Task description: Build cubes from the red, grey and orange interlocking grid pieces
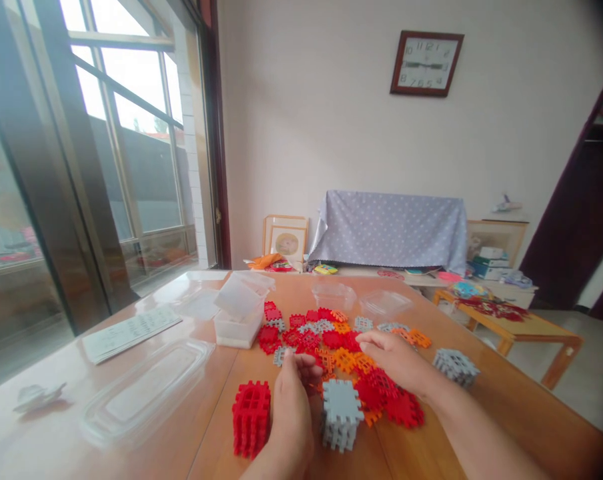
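Observation:
A loose pile of red, orange and grey interlocking plastic tiles (331, 337) lies spread on the wooden table (481, 413). My left hand (291, 400) reaches into the near edge of the pile, fingers curled on something I cannot make out. My right hand (396, 360) lies over orange and red tiles with fingers bent down onto them. A stack of red tiles (251, 417) stands left of my left hand. Between my wrists stands a grey stack (340, 413). A smaller grey stack (455, 367) sits to the right.
A white plastic box (239, 317) with its lid open stands left of the pile. Clear plastic lids (146, 390) and a printed sheet (131, 331) lie at the left. Two clear containers (384, 301) stand behind the pile. A low side table (521, 327) is at the right.

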The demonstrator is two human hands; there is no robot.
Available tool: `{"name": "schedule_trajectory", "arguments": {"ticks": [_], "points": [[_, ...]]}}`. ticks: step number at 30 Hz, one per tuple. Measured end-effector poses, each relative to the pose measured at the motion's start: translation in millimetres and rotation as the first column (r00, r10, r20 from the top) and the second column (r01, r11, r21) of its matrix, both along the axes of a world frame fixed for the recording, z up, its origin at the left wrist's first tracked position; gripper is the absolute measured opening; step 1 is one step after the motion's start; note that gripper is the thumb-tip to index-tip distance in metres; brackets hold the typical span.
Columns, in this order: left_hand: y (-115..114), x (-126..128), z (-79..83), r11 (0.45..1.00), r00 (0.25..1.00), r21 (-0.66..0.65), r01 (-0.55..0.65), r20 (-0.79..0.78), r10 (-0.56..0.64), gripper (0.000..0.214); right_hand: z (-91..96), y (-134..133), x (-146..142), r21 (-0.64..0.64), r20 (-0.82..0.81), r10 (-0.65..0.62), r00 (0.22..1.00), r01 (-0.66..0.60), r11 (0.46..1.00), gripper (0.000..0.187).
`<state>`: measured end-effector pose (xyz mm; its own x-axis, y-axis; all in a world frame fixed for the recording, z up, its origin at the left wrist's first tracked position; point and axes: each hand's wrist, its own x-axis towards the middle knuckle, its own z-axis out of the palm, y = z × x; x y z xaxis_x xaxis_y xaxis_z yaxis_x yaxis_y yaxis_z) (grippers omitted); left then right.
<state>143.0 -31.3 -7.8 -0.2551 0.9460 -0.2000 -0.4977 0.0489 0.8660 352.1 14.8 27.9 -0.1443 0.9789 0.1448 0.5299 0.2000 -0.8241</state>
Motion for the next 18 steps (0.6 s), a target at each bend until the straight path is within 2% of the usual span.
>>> {"name": "schedule_trajectory", "arguments": {"ticks": [2, 4, 8, 13, 15, 18], "points": [[0.6, -0.9, -0.8, 0.999, 0.999, -0.002, 0.035, -0.006, -0.035, 0.065, 6.3, -22.0, -0.6, -0.069, -0.075, -0.068, 0.995, 0.062, 0.996, 0.043], [0.5, -1.6, -0.8, 0.999, 0.999, 0.008, 0.049, -0.019, -0.049, 0.069, 4.4, -46.9, -3.5, -0.164, -0.157, -0.145, 0.977, 0.118, 0.979, 0.049], [0.3, -3.3, -0.6, 0.995, 0.995, 0.049, 0.089, -0.044, -0.087, 0.076, -25.3, -95.3, -19.3, -0.25, -0.311, -0.28, 0.908, 0.206, 0.946, 0.053], [0.3, -5.8, -1.8, 0.98, 0.981, 0.13, 0.151, -0.142, -0.132, 0.079, -71.2, -127.1, -48.2, -0.186, -0.526, -0.345, 0.777, 0.291, 0.938, 0.061], [-0.7, -6.5, -1.9, 0.974, 0.97, 0.156, 0.162, -0.208, -0.128, 0.08, -80.1, -130.1, -54.8, -0.131, -0.541, -0.343, 0.768, 0.326, 0.936, 0.061], [-4.2, -6.4, -1.1, 0.969, 0.951, 0.18, 0.169, -0.289, -0.112, 0.081, -83.3, -130.3, -57.7, -0.095, -0.538, -0.338, 0.772, 0.343, 0.935, 0.058]]}}
